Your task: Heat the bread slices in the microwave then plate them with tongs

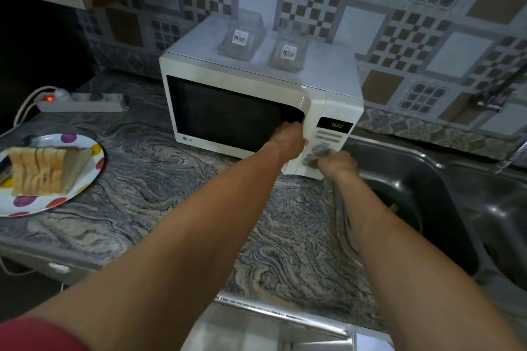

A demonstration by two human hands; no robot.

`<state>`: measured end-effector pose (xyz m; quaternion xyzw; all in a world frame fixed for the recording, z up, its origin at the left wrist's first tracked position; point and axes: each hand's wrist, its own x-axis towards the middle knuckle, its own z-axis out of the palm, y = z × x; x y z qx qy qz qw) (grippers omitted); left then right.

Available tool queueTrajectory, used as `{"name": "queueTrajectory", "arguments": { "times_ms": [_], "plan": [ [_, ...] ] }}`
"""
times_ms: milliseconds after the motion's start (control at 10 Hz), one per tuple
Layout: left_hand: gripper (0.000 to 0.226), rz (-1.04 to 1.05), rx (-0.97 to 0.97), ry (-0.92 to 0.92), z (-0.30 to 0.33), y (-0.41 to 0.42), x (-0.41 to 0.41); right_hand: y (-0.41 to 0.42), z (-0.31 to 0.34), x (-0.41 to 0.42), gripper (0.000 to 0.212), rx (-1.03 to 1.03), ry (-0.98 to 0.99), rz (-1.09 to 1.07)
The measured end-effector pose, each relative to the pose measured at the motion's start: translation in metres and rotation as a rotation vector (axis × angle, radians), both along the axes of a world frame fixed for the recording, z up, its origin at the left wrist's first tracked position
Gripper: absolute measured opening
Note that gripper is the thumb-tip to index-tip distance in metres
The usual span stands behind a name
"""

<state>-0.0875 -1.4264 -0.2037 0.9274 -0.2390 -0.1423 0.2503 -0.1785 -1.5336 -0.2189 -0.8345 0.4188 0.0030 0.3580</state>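
Several bread slices (42, 171) wait on the spotted plate (85, 188) at nine o'clock on the tabletop (176, 179), so, with the left hand (288, 138) curled round the microwave (256, 105) door edge and the right hand (338, 164) pinching the dial, brace the cabinet and pull smoothly.

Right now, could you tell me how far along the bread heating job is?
Early, it seems. The bread sits on the plate beside the microwave, whose door is closed and display lit, so nothing looks heated yet. In hand: the left hand is at the door's edge and the right hand at the controls. Left: loading, heating and plating; no tongs in view.
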Motion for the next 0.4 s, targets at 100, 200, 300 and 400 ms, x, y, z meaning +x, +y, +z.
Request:
{"name": "queueTrajectory", "arguments": {
  "times_ms": [100, 200, 300, 400],
  "plan": [
    [0.038, -0.072, 0.069, -0.039, -0.005, 0.018, -0.008, 0.01, 0.002, -0.014, 0.047, -0.055, 0.044, 0.082],
    [0.039, -0.1, 0.105, -0.097, -0.011, 0.047, -0.019, 0.022, 0.005, -0.03, 0.046, -0.066, 0.069, 0.152],
    [0.04, -0.102, 0.132, -0.142, -0.023, 0.077, -0.025, 0.037, 0.003, -0.038, 0.049, -0.038, 0.054, 0.151],
    [0.051, -0.158, 0.161, -0.148, -0.031, 0.109, -0.03, 0.061, 0.008, -0.047, 0.057, -0.078, 0.065, 0.175]
  ]
}}
